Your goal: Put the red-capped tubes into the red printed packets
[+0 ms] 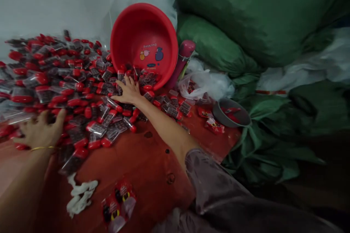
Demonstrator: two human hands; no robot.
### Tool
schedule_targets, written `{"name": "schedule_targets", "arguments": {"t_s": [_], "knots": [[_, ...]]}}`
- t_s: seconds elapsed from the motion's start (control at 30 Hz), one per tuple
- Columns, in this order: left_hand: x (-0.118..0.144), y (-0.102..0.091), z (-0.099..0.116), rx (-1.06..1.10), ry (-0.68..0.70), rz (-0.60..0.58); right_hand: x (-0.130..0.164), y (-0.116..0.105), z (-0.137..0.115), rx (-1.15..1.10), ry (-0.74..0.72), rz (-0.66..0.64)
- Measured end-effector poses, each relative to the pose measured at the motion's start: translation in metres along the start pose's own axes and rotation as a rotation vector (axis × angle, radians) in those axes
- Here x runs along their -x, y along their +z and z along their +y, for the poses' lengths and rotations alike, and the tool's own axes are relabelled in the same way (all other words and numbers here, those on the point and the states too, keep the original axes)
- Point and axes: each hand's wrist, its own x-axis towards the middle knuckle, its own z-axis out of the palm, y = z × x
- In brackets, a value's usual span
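Note:
A large heap of small clear containers with red caps and dark contents (73, 91) spreads over the red table (147, 164). My left hand (42, 131), a yellow bangle at its wrist, reaches into the heap's near left side with fingers spread. Farther right, my right hand (128, 89) lies on the containers with its fingers apart, near the mouth of a tipped red basin (143, 40). Several containers lie inside the basin's lower edge. Neither hand appears to grip anything.
Right of the basin stand a pink bottle (183, 58), a clear plastic bag (207, 83) and a grey bowl (232, 113) with red pieces. Red printed packets (119, 204) and a crumpled white strip (81, 194) lie nearest me. Green sacks (246, 18) pile up behind.

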Motion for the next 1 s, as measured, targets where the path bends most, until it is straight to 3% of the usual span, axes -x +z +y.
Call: {"name": "schedule_targets", "arguments": {"t_s": [0.17, 0.37, 0.5, 0.57, 0.63, 0.77, 0.9, 1.0], "knots": [[0.049, -0.002, 0.054, 0.158, 0.113, -0.063, 0.05, -0.013, 0.004, 0.012, -0.105, 0.021], [0.092, 0.014, 0.094, 0.266, 0.168, -0.018, 0.102, -0.022, 0.021, 0.042, -0.126, -0.043], [0.114, 0.011, 0.109, 0.356, 0.223, -0.184, 0.126, -0.029, 0.041, 0.02, -0.138, -0.128], [0.126, 0.002, 0.103, 0.37, 0.281, -0.234, 0.136, -0.032, 0.053, 0.02, -0.13, -0.127], [0.145, -0.011, 0.088, 0.315, 0.357, -0.161, 0.147, -0.036, 0.061, -0.002, -0.126, -0.119], [0.213, -0.032, 0.039, 0.187, 0.618, -0.088, 0.19, -0.05, 0.047, -0.044, -0.182, -0.059], [0.279, -0.02, -0.001, 0.07, 0.641, -0.079, 0.242, -0.048, 0.012, -0.053, -0.433, -0.077], [0.303, -0.005, -0.016, 0.02, 0.587, -0.025, 0.265, -0.037, 0.003, -0.03, -0.512, -0.125]]}}
